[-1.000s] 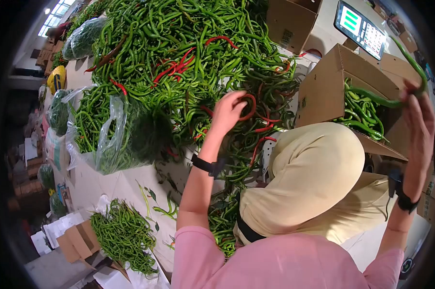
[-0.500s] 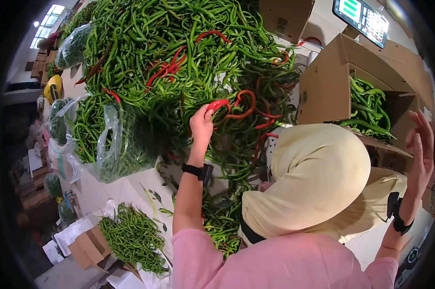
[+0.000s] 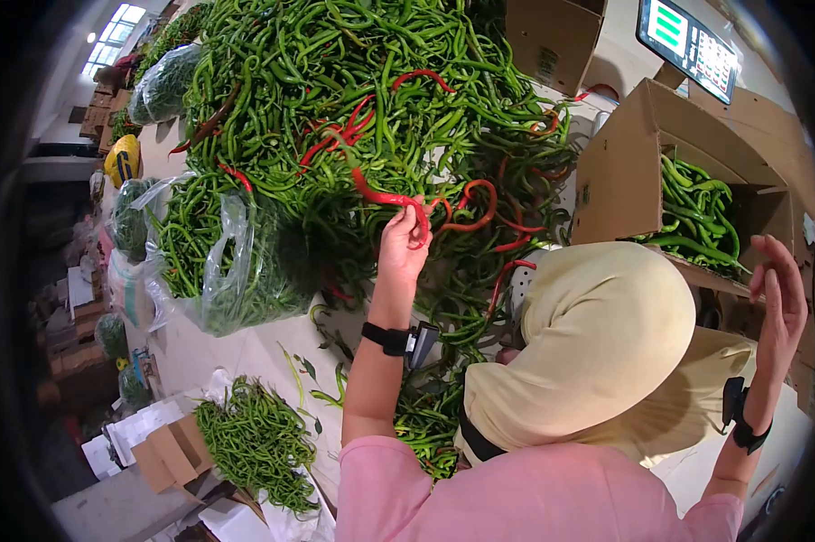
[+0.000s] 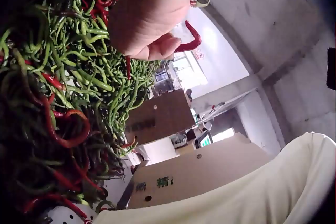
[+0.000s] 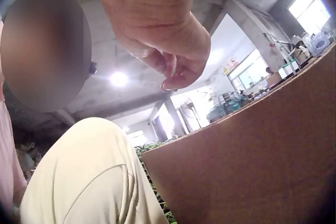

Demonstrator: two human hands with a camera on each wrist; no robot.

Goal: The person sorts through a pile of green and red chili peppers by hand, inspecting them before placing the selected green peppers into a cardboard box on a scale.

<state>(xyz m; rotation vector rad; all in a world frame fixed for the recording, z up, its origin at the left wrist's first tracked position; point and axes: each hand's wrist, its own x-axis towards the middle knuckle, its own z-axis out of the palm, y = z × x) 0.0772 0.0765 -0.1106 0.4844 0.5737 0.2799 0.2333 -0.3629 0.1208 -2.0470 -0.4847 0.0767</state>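
In the head view, the left hand (image 3: 403,251) pinched a curved red pepper (image 3: 376,193) between thumb and fingertips, the gap closed down to the pepper's own thickness. The grip sat toward one end: the longer part ran out beyond the fingertips to the upper left, over the big heap of green peppers (image 3: 281,81), while the shorter end hooked down beside the fingers. Just right of this hand, a looped orange-red pepper (image 3: 481,206) lay among darker ones, apart from the grip. The right hand (image 3: 780,294) was raised beside the cardboard box (image 3: 610,172), its fingers loosely extended, the thumb apart, and nothing visible in its hold. Green peppers (image 3: 696,217) lay inside that box. A clear plastic bag (image 3: 222,285) of peppers stood to the left of the left hand.

In the left wrist view, the hand's back hid much of the hold; a hooked red length stuck out past the fingertips, clear of the heap below.

In the right wrist view, the right hand hung above the box's cardboard wall, fingers loosely bent and apart from it, with a pale-trousered knee (image 5: 86,176) nearby.
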